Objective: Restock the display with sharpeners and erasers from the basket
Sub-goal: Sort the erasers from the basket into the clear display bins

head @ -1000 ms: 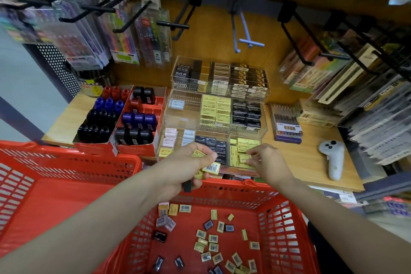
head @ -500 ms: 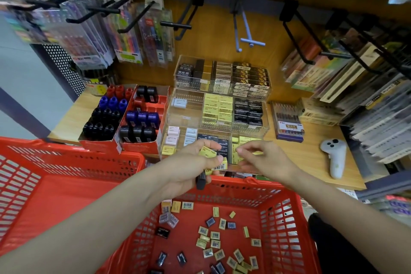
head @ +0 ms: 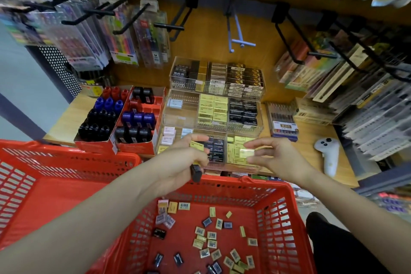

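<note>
My left hand (head: pixel 181 163) grips a small stack of erasers, with a yellow eraser (head: pixel 197 145) on top and a black one (head: pixel 196 172) sticking out below. My right hand (head: pixel 274 158) pinches one yellow eraser (head: pixel 247 153) between thumb and fingers, just above the yellow row in the front tier of the clear display (head: pixel 244 168). Both hands hover over the far rim of the red basket (head: pixel 273 211). Its floor holds several loose yellow, black and pale erasers (head: pixel 211 236). Red boxes of sharpeners (head: pixel 120 118) stand left of the display.
A second red basket (head: pixel 44 176) sits at the left. A white controller (head: pixel 329 154) lies on the wooden shelf at the right beside a pen box (head: pixel 282 123). Black hooks with hanging pen packs (head: pixel 124 33) jut out above the display.
My right hand has drawn back from the display's yellow row and now holds a yellow eraser taken beside my left hand's stack. The left hand has shifted slightly up and right.
</note>
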